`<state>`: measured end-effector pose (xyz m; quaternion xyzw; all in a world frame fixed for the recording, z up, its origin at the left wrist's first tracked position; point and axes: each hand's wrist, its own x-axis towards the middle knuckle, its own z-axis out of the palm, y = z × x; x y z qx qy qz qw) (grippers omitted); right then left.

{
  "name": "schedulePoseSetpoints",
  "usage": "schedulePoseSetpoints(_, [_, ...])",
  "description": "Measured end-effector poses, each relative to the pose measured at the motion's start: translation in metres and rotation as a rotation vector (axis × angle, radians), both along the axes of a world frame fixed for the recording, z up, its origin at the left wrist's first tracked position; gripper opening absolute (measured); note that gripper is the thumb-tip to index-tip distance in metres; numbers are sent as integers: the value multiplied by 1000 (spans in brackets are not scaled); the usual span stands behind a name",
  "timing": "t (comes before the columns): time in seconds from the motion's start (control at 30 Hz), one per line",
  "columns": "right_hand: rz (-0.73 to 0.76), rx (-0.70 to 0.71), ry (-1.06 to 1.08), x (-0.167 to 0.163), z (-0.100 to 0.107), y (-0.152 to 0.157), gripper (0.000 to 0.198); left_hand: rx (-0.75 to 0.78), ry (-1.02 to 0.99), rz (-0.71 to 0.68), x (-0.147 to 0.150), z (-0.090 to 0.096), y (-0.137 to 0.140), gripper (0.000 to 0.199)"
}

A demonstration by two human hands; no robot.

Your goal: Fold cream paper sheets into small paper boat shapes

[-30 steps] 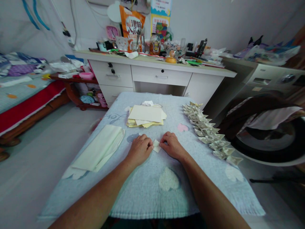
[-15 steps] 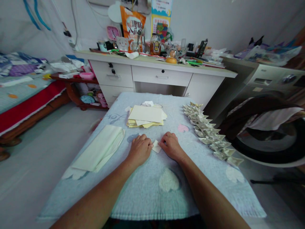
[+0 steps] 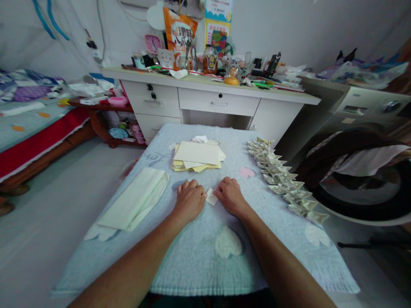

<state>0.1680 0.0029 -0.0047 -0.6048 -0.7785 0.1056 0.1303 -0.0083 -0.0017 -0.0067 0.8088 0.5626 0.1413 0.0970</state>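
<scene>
Between my two hands a small folded piece of paper (image 3: 211, 197) lies on the cloth-covered table (image 3: 199, 265). My left hand (image 3: 192, 197) is closed, with its fingertips at the paper's left edge. From the other side my right hand (image 3: 230, 194) has its curled fingers on the right edge. Both thumbs are partly hidden. Beyond the hands sits a stack of cream and yellow paper sheets (image 3: 197, 153). Left of my left hand lies a pile of large folded pale sheets (image 3: 135, 199). Folded paper boats (image 3: 279, 177) stand in rows along the right side.
A crumpled white tissue (image 3: 200, 139) lies behind the paper stack. A white desk (image 3: 205, 102) crowded with jars, a snack bag and small items stands beyond the table. To the right is a washing machine (image 3: 356, 102) with clothes in its doorway, and to the left a bed (image 3: 35, 124).
Almost nothing differs. Both hands keep their places at the small folded paper, and the whole view has shifted very slightly.
</scene>
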Motion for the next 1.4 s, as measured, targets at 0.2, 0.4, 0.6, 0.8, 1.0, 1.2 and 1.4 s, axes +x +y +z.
schedulePoseSetpoints(0.2, [0, -7, 14, 1, 1, 0, 19, -102, -140, 1, -7, 2, 6, 11])
schedulePoseSetpoints(0.4, [10, -15, 73, 3, 1, -3, 15, -121, -194, -42, -8, 4, 10, 17])
schedulePoseSetpoints(0.6, [21, 6, 199, 6, 2, -9, 8, -110, -191, -99, -5, 6, 9, 13])
schedulePoseSetpoints(0.8, [114, 31, 258, 4, 3, -10, 13, -107, -192, -124, -5, 5, 9, 11])
schedulePoseSetpoints(1.0, [172, 25, 228, 0, 0, -6, 12, -111, -180, -126, -6, 6, 9, 12])
schedulePoseSetpoints(1.2, [170, 19, 193, -2, 3, -7, 12, -104, -211, -121, -7, 5, 10, 11])
schedulePoseSetpoints(1.4, [174, 22, 221, -1, 2, -7, 11, -90, -214, -111, -11, 5, 10, 9])
